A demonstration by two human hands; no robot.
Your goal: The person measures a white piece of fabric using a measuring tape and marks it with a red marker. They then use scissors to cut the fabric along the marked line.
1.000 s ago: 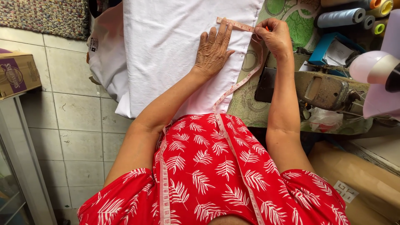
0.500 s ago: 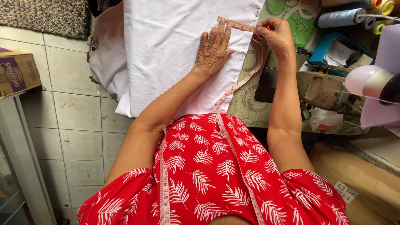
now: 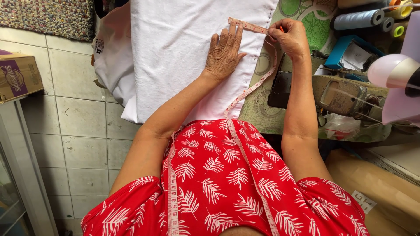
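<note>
the left hand [image 3: 224, 54] lies flat, fingers spread, on the white cloth [image 3: 175, 57] that covers the bench, its fingertips touching the end of the pink tape [image 3: 247, 25]. so this grip is wide and pressing, closed on nothing. the right hand [image 3: 291, 38] pinches the tape at the cloth's right edge — a narrow grip, thumb and fingers closed on it, with what looks like a thin red marker tucked in too, though that is too small to be sure. from there the tape loops down over the cloth edge and runs on across the red dress [image 3: 227, 175].

the cloth looks light, thin and limp; it would likely slide and wrinkle under a pull, so a flat palm holds it better than a pinch. the tape is soft and floppy — it probably stays straight only when held taut at both ends. a sewing machine [image 3: 345, 94] and thread cones [image 3: 361, 18] sit just right of the cloth.
</note>
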